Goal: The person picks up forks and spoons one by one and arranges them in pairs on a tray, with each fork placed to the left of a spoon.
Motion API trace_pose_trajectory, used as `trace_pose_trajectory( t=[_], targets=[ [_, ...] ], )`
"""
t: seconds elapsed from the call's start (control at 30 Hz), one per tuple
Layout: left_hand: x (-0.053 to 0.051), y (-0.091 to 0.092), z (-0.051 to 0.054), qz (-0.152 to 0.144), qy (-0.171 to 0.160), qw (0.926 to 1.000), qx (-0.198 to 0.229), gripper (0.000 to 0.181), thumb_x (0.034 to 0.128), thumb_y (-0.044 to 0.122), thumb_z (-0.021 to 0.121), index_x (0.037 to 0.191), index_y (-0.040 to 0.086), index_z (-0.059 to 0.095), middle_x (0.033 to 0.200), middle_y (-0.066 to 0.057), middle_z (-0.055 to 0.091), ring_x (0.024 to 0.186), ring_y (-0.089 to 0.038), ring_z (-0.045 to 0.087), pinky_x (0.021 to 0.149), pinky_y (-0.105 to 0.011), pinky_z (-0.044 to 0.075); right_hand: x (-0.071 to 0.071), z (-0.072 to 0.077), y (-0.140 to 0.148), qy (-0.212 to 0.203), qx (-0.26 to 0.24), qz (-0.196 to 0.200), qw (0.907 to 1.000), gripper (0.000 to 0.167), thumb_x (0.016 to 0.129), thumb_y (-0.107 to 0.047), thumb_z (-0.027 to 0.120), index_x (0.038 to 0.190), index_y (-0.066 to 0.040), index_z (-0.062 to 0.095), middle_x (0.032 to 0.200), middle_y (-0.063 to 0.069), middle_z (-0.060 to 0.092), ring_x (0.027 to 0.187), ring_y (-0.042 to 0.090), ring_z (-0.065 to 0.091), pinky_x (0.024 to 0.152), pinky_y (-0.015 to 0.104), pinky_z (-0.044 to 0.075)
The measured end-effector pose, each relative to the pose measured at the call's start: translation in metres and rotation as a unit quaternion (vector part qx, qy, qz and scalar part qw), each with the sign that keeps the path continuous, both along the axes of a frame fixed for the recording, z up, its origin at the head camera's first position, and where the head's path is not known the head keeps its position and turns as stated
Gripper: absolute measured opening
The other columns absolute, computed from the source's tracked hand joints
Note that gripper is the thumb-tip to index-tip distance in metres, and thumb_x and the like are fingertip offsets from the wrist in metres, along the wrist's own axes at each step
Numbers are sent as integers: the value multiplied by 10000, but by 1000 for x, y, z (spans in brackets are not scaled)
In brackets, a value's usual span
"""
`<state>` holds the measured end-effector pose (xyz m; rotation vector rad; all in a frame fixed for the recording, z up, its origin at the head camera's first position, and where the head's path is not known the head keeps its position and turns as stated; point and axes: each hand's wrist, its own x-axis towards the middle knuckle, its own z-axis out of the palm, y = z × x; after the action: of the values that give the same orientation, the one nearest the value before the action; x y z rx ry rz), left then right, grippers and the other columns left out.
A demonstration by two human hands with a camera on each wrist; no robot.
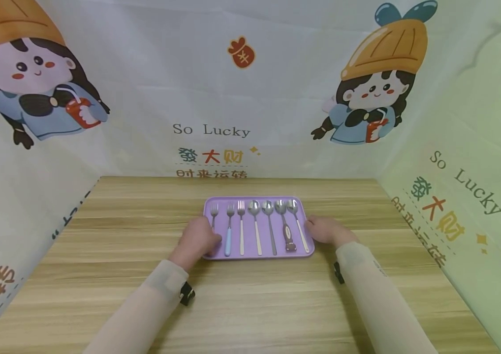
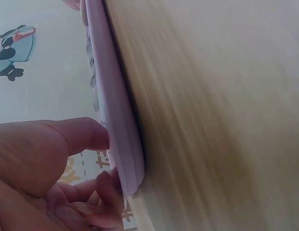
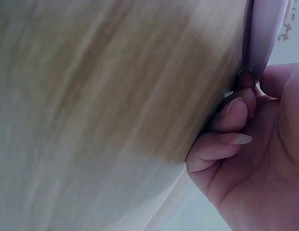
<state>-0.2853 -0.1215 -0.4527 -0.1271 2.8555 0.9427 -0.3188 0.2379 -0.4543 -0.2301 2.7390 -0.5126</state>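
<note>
A light purple tray (image 1: 259,256) lies on the wooden table with a row of cutlery on it, heads toward the back. Three forks are on its left: one partly hidden by my hand, a blue-handled fork (image 1: 228,236) and a pale-handled fork (image 1: 241,231). Several spoons fill the right side, among them one with a brown bear-shaped handle (image 1: 289,238). My left hand (image 1: 197,238) grips the tray's left end, thumb at the rim (image 2: 113,96). At the right end, my right hand (image 1: 326,230) pinches the edge (image 3: 267,33), its fingers curled low against the table.
The wooden tabletop (image 1: 250,305) extends around the tray on all sides. Pale printed cloth (image 1: 144,88) with cartoon figures and lettering hangs behind the table and along both sides. A black clip-like piece (image 1: 186,293) sits at my left wrist, another (image 1: 338,273) at the right.
</note>
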Motion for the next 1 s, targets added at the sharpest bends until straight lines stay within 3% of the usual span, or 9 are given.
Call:
trace_pose_trajectory(
  t=[0.17, 0.7, 0.8, 1.0],
  targets=[
    [1, 0, 0, -145, 103, 9997, -191, 162, 899, 77, 730, 769, 61, 634, 752, -104, 700, 603, -185, 654, 532, -243, 523, -2, -2, 0, -16, 30, -29, 10000, 664, 1176, -397, 277, 1690, 18, 344, 1721, 286, 392, 1611, 511, 360, 1349, 624, 284],
    [4, -2, 1, -112, 26, 9998, -144, 195, 929, 101, 716, 755, 65, 635, 690, -87, 701, 553, -156, 621, 498, -226, 483, -3, -1, -5, 46, 8, 26, 10000, 654, 1173, -391, 281, 1673, 19, 379, 1701, 292, 424, 1592, 519, 389, 1333, 637, 312],
    [6, -4, 2, -112, 67, 9998, -119, 198, 943, 141, 719, 781, 62, 640, 725, -94, 703, 589, -175, 630, 513, -242, 490, -3, -2, -5, 40, 9, 14, 10000, 654, 1174, -392, 282, 1674, 18, 378, 1703, 288, 423, 1594, 517, 389, 1334, 636, 311],
    [10, -12, 5, -266, 363, 9990, 3, 193, 963, 206, 705, 991, 25, 644, 856, -111, 671, 731, -233, 634, 594, -304, 511, 0, -7, -1, 188, -15, 67, 9998, 633, 1175, -373, 289, 1628, 41, 445, 1652, 311, 486, 1552, 523, 450, 1312, 636, 353]
  ],
)
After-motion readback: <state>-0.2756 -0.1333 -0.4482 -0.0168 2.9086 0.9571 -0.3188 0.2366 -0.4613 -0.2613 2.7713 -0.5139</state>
